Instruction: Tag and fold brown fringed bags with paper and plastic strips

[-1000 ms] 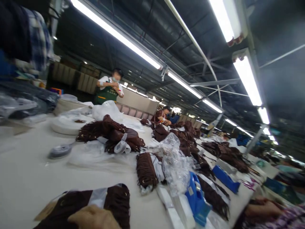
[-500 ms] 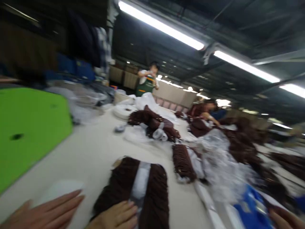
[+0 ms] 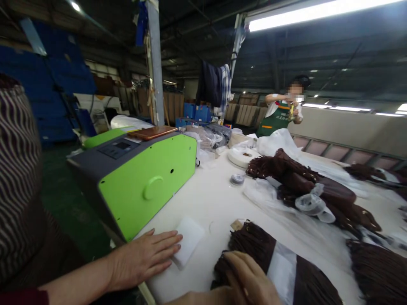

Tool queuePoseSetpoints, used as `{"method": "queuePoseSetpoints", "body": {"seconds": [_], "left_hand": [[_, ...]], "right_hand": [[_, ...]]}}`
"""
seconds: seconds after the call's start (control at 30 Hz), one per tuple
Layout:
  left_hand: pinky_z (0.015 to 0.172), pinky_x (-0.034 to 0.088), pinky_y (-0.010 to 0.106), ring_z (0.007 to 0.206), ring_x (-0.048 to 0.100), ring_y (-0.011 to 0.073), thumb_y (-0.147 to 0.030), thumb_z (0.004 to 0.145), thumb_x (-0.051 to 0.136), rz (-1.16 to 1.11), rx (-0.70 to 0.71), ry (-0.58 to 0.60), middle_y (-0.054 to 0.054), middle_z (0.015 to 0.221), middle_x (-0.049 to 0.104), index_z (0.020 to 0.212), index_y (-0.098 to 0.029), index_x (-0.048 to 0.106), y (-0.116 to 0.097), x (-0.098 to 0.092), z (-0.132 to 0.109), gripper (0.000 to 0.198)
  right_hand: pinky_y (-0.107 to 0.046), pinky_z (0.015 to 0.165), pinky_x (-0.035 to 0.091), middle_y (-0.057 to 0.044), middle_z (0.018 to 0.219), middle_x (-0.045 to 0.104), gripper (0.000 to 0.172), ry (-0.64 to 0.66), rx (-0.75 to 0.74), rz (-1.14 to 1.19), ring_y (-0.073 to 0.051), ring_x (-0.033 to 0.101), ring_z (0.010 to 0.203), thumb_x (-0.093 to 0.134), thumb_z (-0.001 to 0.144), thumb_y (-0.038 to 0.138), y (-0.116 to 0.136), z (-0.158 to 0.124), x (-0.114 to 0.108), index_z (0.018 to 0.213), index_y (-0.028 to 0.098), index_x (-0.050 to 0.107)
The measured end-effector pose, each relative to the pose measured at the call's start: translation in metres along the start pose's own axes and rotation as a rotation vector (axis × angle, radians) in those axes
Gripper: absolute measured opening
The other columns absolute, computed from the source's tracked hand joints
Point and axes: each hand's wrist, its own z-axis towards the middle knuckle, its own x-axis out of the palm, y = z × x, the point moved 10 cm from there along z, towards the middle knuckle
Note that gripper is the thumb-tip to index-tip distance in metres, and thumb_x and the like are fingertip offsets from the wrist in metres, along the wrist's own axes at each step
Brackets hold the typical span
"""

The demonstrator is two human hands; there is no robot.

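Observation:
My left hand [image 3: 144, 256] lies flat on the white table, fingers stretched out, with its fingertips on a small white pad [image 3: 189, 239]. My right hand [image 3: 246, 279] rests at the bottom edge on a brown fringed piece [image 3: 254, 245] with a white band across it; its fingers curl over the fringe. The green and grey machine [image 3: 140, 178] stands just beyond my left hand.
A heap of brown fringed pieces [image 3: 305, 182] and clear plastic lies mid-table, near a roll of white tape [image 3: 243, 156]. A person in a green apron [image 3: 281, 114] stands at the far end. Someone in a striped top [image 3: 15, 169] is close at the left edge.
The view has swung left, away from the ceiling lights and the long table. The green machine has come fully into sight. My left hand has come to rest on the white pad.

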Motion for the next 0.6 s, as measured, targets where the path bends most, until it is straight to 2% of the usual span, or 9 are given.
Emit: {"method": "queuePoseSetpoints", "body": {"seconds": [0.03,0.1,0.2,0.3,0.4,0.5,0.6], "left_hand": [[0.094,0.043,0.028,0.124,0.045,0.0102,-0.016,0.096,0.031,-0.052,0.000,0.019,0.012,0.132,0.052,0.137,-0.015,0.037,0.000,0.000,0.001,0.041],[0.095,0.042,0.029,0.124,0.044,0.0106,-0.018,0.096,0.034,-0.141,-0.010,0.042,0.014,0.132,0.052,0.137,-0.013,0.036,0.003,0.000,0.003,0.041],[0.095,0.040,0.028,0.124,0.043,0.0095,-0.018,0.096,0.034,-0.177,-0.019,0.068,0.015,0.132,0.051,0.137,-0.013,0.033,0.005,0.001,0.004,0.041],[0.095,0.039,0.027,0.125,0.042,0.0082,-0.016,0.097,0.032,-0.164,-0.007,0.077,0.013,0.131,0.052,0.139,-0.013,0.030,0.004,0.006,0.002,0.042],[0.100,0.035,0.030,0.128,0.038,0.0110,-0.023,0.097,0.035,-0.099,-0.021,0.008,0.011,0.133,0.051,0.139,-0.015,0.031,0.008,0.006,-0.001,0.042],[0.108,0.025,0.031,0.132,0.031,0.0136,-0.030,0.097,0.038,-0.047,-0.049,-0.050,0.004,0.141,0.044,0.138,-0.020,0.035,0.012,0.006,-0.005,0.042],[0.113,0.012,0.030,0.131,0.032,0.0126,-0.033,0.098,0.037,-0.009,-0.055,-0.106,-0.003,0.142,0.043,0.134,-0.023,0.041,0.013,0.002,-0.004,0.038]], "right_hand": [[-0.033,0.090,0.051,-0.006,0.118,0.064,0.038,0.109,-0.037,-0.004,-0.022,0.061,0.107,0.048,0.086,0.021,0.019,0.017,0.020,0.121,0.028,0.059],[-0.037,0.093,0.049,-0.010,0.122,0.061,0.043,0.242,-0.011,-0.010,-0.024,0.059,0.109,0.048,0.082,0.012,0.041,0.046,0.047,0.123,0.021,0.058],[-0.039,0.094,0.045,-0.013,0.120,0.060,0.041,0.331,0.128,-0.006,-0.026,0.056,0.110,0.049,0.081,0.009,0.043,0.076,0.067,0.121,0.013,0.057],[-0.041,0.094,0.043,-0.016,0.116,0.061,0.036,0.331,0.231,-0.023,-0.029,0.053,0.113,0.056,0.081,0.013,0.029,0.095,0.079,0.116,0.008,0.058],[-0.042,0.091,0.042,-0.017,0.111,0.062,0.035,0.329,0.256,-0.037,-0.032,0.053,0.111,0.063,0.077,0.017,0.019,0.106,0.095,0.110,0.009,0.061],[-0.039,0.088,0.042,-0.014,0.108,0.063,0.030,0.317,0.259,-0.033,-0.029,0.055,0.104,0.065,0.074,0.017,0.015,0.111,0.105,0.103,0.013,0.063],[-0.037,0.086,0.039,-0.010,0.107,0.062,0.027,0.261,0.224,-0.047,-0.026,0.054,0.102,0.065,0.071,0.015,0.020,0.115,0.101,0.098,0.018,0.063]]}}
